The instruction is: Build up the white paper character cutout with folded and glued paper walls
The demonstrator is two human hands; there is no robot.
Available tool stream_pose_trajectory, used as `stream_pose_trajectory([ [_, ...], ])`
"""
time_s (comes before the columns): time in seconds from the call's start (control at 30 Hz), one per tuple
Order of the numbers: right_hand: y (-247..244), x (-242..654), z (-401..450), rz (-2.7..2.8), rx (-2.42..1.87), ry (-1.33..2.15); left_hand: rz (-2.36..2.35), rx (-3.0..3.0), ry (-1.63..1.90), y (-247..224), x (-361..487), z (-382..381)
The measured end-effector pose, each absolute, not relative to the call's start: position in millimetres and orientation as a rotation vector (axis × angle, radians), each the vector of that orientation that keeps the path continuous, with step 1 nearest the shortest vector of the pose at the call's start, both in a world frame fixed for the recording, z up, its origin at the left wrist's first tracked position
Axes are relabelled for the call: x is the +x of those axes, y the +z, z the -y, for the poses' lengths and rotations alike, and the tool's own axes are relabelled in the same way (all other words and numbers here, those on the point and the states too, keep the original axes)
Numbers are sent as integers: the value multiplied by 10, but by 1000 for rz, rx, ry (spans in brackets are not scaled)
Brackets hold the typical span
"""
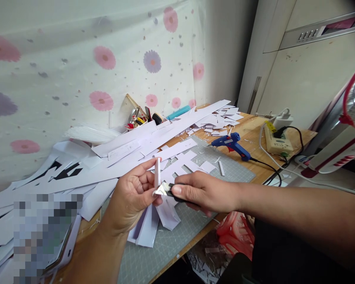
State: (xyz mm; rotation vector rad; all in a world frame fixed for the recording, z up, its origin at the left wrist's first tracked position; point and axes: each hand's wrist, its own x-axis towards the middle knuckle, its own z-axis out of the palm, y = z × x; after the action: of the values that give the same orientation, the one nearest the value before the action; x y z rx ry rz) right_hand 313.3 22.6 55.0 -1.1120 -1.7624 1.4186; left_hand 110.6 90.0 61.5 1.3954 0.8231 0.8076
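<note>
Between thumb and fingers, my left hand (137,187) grips a narrow white strip (157,173) that stands upright above the cutting mat. My right hand (198,191) is closed around the black handle of a utility knife (179,193). The knife's silvery blade end meets the lower part of the strip beside my left thumb; whether it has cut in, I cannot tell. Below both hands, folded white card pieces (144,228) and a card sheet with cut-out slots (180,167) lie on the grey gridded cutting mat (177,236).
A blue glue gun (232,145) lies on the mat's right edge, its cord running to a power strip (278,140). Long white card sheets (85,179) cover the left side. Scraps (221,118) are piled at the back. A phone (62,244) lies at lower left; a red bag (236,232) sits below the table.
</note>
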Motion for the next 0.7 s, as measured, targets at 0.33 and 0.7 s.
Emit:
stream_pose_trajectory([
  [0.33, 603, 3178, -338, 1802, -1232, 1093, -838, 1448, 747, 586, 1123, -852],
  [0.7, 589, 3124, -286, 1857, -1251, 1103, -804, 1462, 749, 556, 1086, -886],
])
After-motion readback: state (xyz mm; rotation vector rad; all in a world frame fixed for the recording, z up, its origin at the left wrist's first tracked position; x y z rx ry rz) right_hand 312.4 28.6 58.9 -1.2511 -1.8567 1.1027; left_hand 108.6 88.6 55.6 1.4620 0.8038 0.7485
